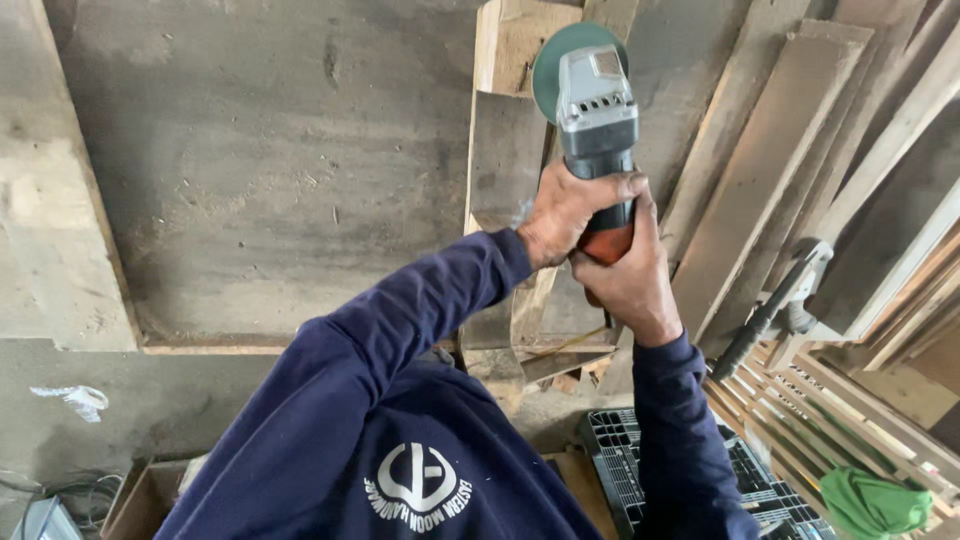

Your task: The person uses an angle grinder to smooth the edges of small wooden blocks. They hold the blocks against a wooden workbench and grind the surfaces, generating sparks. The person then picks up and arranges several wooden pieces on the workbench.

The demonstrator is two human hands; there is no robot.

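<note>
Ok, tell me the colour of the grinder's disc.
Dark green; the disc shows best in the head view.

The setting is a woodworking or carpentry workshop. The right hand [630, 285] and the left hand [565, 215] grip an angle grinder [597, 120], a power tool typical of such a shop. Directly beyond the hands, rough wooden planks [760, 170] lean in an uneven stack. To the left of the hands stands a large, worn board [270, 170] with a grey, scratched surface. To the right of the hands, a second power tool [785, 300] rests on a slatted wooden frame [850, 410]. Below the right hand lies a black plastic crate [620, 460], and a green cloth [875, 505] sits further right.
</note>
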